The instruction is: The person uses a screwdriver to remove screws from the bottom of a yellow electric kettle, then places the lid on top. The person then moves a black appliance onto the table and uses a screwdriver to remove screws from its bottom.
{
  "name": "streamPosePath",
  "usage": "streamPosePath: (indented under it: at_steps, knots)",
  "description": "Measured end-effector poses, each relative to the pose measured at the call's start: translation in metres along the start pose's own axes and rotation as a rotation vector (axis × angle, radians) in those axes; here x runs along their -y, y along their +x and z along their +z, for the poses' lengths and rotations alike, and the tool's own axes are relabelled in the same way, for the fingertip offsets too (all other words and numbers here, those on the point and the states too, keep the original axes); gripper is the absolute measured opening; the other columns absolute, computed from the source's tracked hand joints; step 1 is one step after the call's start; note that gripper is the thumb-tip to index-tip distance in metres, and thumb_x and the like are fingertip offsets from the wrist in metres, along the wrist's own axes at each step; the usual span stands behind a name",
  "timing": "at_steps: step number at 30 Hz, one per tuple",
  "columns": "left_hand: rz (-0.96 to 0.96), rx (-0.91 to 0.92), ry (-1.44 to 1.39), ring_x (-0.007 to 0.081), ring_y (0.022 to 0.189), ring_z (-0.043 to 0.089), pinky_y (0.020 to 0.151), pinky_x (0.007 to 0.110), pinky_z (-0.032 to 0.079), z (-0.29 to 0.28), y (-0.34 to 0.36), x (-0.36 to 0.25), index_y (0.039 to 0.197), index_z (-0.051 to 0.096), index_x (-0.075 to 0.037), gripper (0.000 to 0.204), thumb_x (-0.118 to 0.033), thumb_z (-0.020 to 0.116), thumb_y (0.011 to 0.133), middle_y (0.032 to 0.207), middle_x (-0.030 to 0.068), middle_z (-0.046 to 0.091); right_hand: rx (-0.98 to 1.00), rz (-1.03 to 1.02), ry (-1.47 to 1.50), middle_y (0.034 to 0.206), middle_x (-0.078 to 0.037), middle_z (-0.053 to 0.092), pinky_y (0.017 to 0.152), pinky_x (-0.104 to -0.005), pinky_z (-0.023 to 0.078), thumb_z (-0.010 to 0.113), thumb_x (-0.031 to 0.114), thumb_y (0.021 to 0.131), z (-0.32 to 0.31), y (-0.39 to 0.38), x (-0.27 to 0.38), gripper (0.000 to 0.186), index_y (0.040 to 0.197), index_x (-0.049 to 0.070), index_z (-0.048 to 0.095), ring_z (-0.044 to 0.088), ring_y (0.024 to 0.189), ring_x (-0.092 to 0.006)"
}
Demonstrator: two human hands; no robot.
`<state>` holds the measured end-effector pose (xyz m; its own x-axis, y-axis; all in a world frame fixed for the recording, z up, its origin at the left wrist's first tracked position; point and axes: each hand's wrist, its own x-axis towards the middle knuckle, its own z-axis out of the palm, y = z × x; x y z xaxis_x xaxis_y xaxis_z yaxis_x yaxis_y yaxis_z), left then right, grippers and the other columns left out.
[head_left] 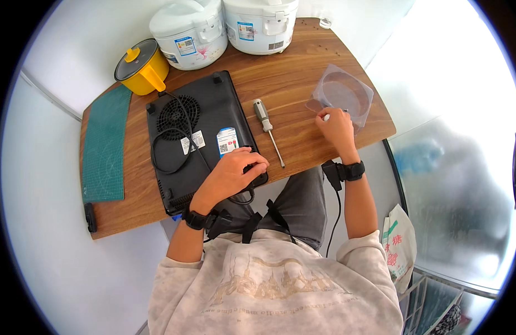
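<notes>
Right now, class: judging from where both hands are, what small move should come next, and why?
Probably the right hand should move from the clear plastic container to the screwdriver, which lies untouched between the hands. The left hand already rests on the upturned black cooktop, steadying its near corner.

We see a pale beige sweatshirt (274, 290) with a faded printed design across the chest, sleeves pushed up above the elbows. Both wrists carry black straps with small black units (347, 170), a thin black cable (334, 218) trailing from the right one. Grey trousers (302, 204) show below.
</notes>
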<state>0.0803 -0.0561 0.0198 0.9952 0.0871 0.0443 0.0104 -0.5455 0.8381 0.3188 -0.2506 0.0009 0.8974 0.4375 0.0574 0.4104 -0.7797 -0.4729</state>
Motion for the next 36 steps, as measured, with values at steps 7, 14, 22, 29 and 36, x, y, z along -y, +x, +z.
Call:
streamPosePath:
  at_steps: [7,14,22,29,36]
  knots:
    - [0.001,0.014,0.003,0.0358,0.117,0.065,0.101,0.042,0.049,-0.002,0.001,-0.002,0.101,0.074,-0.006,0.022,-0.026,0.065,0.098,0.098,0.0104,0.075,-0.034,0.003,0.082,0.093,-0.02,0.074,0.083,-0.0459,0.056,0.069,0.026,0.084,0.0,-0.003,-0.004,0.022,0.095,0.009,0.078,0.069,0.093,-0.0409]
    - [-0.014,0.015,0.022,0.0353,0.116,0.065,0.099,0.041,0.05,-0.001,0.001,-0.002,0.101,0.074,-0.005,0.022,-0.025,0.065,0.097,0.097,0.01,0.075,-0.015,0.002,0.185,0.09,-0.021,0.072,0.079,-0.0434,0.055,0.069,0.022,0.084,-0.009,-0.007,-0.026,0.02,0.094,0.006,0.076,0.069,0.086,-0.0401]
    - [-0.091,-0.014,-0.137,0.0281,0.107,0.07,0.101,0.041,0.05,-0.007,0.001,-0.012,0.1,0.073,-0.004,0.015,-0.016,0.065,0.097,0.095,0.0097,0.075,-0.029,-0.103,0.156,0.081,-0.021,0.071,0.073,-0.0448,0.054,0.068,0.018,0.085,-0.009,-0.043,-0.027,0.017,0.086,0.002,0.072,0.068,0.078,-0.0407]
    - [0.143,-0.445,0.21,0.025,0.102,0.07,0.108,0.047,0.043,-0.039,-0.025,-0.018,0.1,0.072,-0.005,0.011,-0.01,0.063,0.096,0.102,0.0085,0.074,0.318,-0.226,0.383,0.081,-0.019,0.07,0.069,-0.0436,0.053,0.071,0.017,0.085,-0.023,-0.093,0.022,0.016,0.095,0.005,0.069,0.067,0.076,-0.0392]
    - [-0.31,-0.53,0.424,0.0385,0.13,0.051,0.113,0.046,0.038,-0.113,-0.087,0.064,0.132,0.06,-0.01,0.037,-0.026,0.063,0.098,0.14,0.0214,0.054,0.646,-0.424,0.35,0.085,-0.018,0.071,0.069,-0.0464,0.053,0.076,0.027,0.086,-0.014,-0.125,0.054,0.063,0.139,0.01,0.048,0.068,0.078,-0.0409]
